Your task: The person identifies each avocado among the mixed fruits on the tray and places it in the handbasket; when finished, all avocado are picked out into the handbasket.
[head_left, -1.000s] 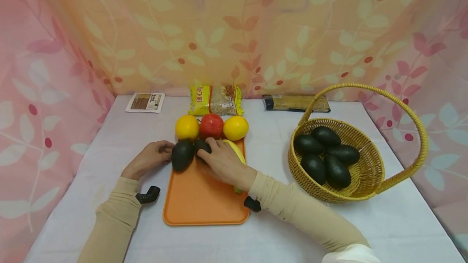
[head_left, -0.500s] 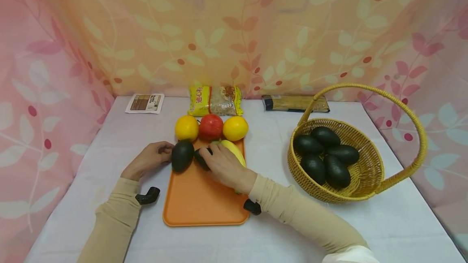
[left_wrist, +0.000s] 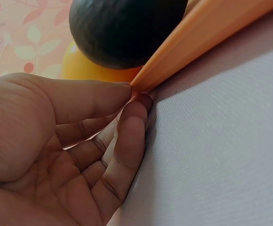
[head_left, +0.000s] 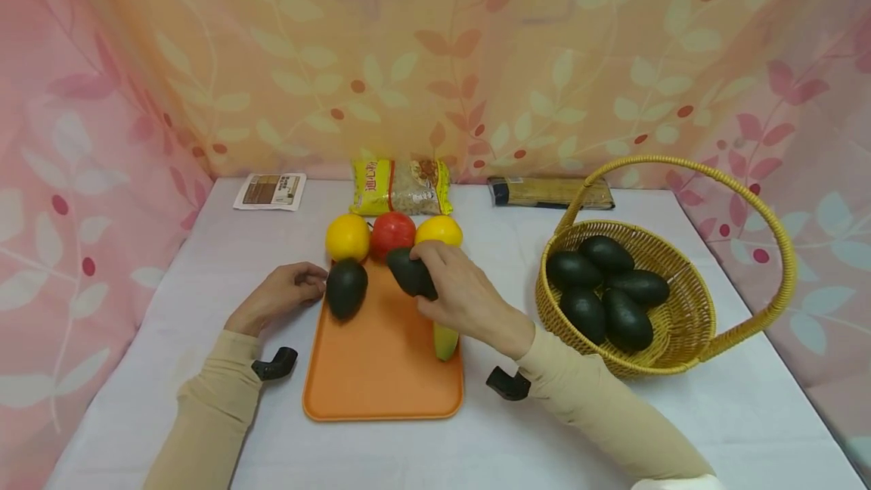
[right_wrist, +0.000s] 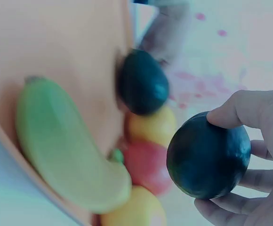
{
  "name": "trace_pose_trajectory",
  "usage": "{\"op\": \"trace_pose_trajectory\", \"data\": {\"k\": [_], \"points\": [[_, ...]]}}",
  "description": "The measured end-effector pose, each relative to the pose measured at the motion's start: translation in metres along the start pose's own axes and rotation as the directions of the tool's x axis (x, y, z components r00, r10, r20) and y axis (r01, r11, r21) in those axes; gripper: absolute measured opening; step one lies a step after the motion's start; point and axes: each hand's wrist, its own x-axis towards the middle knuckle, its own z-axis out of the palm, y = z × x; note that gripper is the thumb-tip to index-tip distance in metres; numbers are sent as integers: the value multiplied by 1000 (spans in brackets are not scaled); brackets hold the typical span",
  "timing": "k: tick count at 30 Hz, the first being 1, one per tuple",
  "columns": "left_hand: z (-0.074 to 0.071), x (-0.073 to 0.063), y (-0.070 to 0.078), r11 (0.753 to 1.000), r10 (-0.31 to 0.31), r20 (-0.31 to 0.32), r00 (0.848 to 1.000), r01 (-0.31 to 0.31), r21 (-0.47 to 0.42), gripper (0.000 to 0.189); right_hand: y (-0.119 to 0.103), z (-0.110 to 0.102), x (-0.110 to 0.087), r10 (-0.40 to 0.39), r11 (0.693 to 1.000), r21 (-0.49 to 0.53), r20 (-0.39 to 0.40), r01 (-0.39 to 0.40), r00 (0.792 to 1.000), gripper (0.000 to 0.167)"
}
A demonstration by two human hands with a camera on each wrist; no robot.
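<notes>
My right hand (head_left: 469, 297) grips a dark avocado (head_left: 412, 273), raised over the orange tray (head_left: 381, 376). In the right wrist view the thumb and fingers curl round this avocado (right_wrist: 207, 157). At the tray's left rim, my left hand (head_left: 282, 297) pinches the edge; its thumb (left_wrist: 94, 99) and fingertips meet there in the left wrist view. A second avocado (head_left: 346, 289) lies on the tray beside that hand. Along the tray's right side lies a banana (right_wrist: 66, 146), partly hidden by my right hand in the head view. A yellow fruit (head_left: 348, 238), a red apple (head_left: 392, 235) and a lemon (head_left: 441, 230) line the tray's far end.
To the right stands a yellow wicker basket (head_left: 687, 301) with a tall handle and several avocados (head_left: 627, 320) inside. Behind the tray lie a yellow food bag (head_left: 401, 187), a brown-and-white packet (head_left: 271, 191) and a long flat package (head_left: 551, 193). Patterned curtains border the table.
My right hand has lifted the avocado off the tray and moved right with it. The other avocado has shifted slightly right. My left hand has stayed at the tray edge.
</notes>
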Motion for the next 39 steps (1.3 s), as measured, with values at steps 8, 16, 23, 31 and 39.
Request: {"op": "trace_pose_trajectory", "data": {"k": [8,16,23,31,39], "points": [[0,1,0,1000,-18,11,1000,18,-17,37,28,-57,-29,108,993,-41,-141,-115,984,61],[1,1,1,1000,-7,9,1000,7,1,39,69,-97,-81,290,938,-114,-267,-329,919,61],[0,0,-1,1000,17,-3,1000,-17,4,39,103,-109,-128,378,867,-214,-304,-450,874,62],[0,1,-3,1000,13,8,1000,-12,-26,39,127,-108,-158,281,752,-458,-427,-474,859,52],[-1,2,-1,999,-31,4,1000,31,12,39,132,-101,-167,392,615,-505,-470,-605,791,33]]}}
